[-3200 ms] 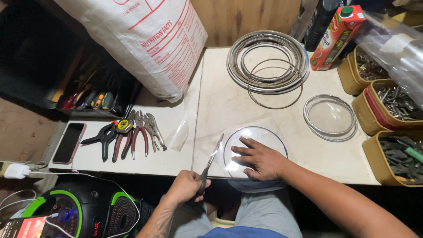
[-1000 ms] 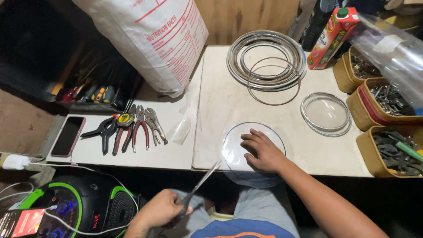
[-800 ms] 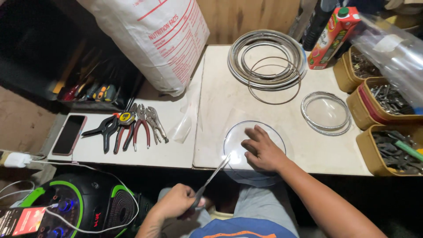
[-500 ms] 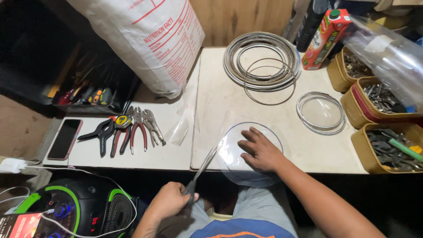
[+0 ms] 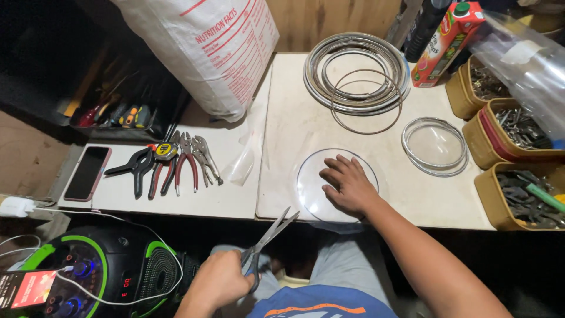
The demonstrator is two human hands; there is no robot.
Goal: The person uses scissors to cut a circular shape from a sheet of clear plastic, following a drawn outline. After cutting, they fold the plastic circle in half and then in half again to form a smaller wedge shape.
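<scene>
Head view, looking down at the desk [image 5: 306, 123]. The right hand [image 5: 348, 187] lies flat, fingers spread, on a clear round disc [image 5: 315, 182] whose near arc overhangs the desk's front edge; this grip is released, pressing and not clasping. The left hand [image 5: 220, 281], below the desk edge at 7 o'clock from the disc, is clenched around the handles of a pair of scissors [image 5: 268, 238]; the blades stand parted and point toward 1 o'clock, their tips just short of the disc's overhanging rim.

At 12 o'clock from the disc lies a stack of metal rings [image 5: 356, 70]; at 2 o'clock, a second clear disc inside a ring [image 5: 434, 147]. Bare desk surface lies open between these three. The right edge is lined with yellow trays of small hardware [image 5: 518, 132].

At 9 o'clock, on a lower white board [image 5: 176, 200], a row of pliers and clamps [image 5: 170, 168] and a phone [image 5: 87, 174]; a large white sack [image 5: 212, 47] stands behind them. A black-and-green speaker [image 5: 100, 274] fills the floor at 8 o'clock.
</scene>
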